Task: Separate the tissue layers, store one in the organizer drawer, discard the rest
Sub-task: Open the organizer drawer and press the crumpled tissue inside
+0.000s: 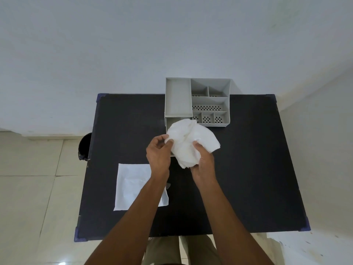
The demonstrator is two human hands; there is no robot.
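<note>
Both hands, left hand (158, 150) and right hand (202, 161), are pinching the crumpled tissue (191, 142); seemingly flimsy, tear-prone, best gripped at edges.

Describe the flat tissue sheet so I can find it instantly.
Start at the black table and go to its near-left part. The flat sheet lies there, under the left forearm. Unlike the crumpled tissue held in both hands, it is spread out square.

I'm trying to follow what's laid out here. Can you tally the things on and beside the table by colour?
White: 2, the crumpled tissue held in both hands and the flat tissue sheet on the table
Grey: 1, the organizer
Black: 2, the table and the bin beside it
Total: 5
</note>
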